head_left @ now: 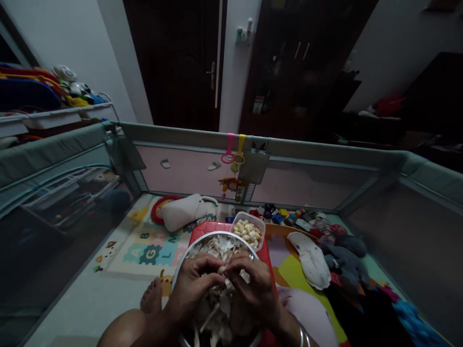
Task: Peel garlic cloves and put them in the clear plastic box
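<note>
Over a round metal bowl (180, 262) full of papery garlic skins (221, 308), both my hands meet at the fingertips. A garlic clove (222, 270) is pinched between them, small and partly hidden by the fingers. My left hand (197, 282) has its thumb and fingers closed on the clove from the left. From the right, my right hand (253, 279) closes on the same clove. Just beyond the bowl, a clear plastic tub (263, 224) holds several peeled cloves (248, 230). Bowl and tub rest on a red stool (206, 226).
A playpen rail (307, 147) with mesh sides surrounds the play mat (119, 284). A white pillow-like object (181, 212) lies at the far left. Rightward are a white cushion (310, 260), a grey plush toy (349, 262) and several small toys. My bare foot (152, 295) is beside the bowl.
</note>
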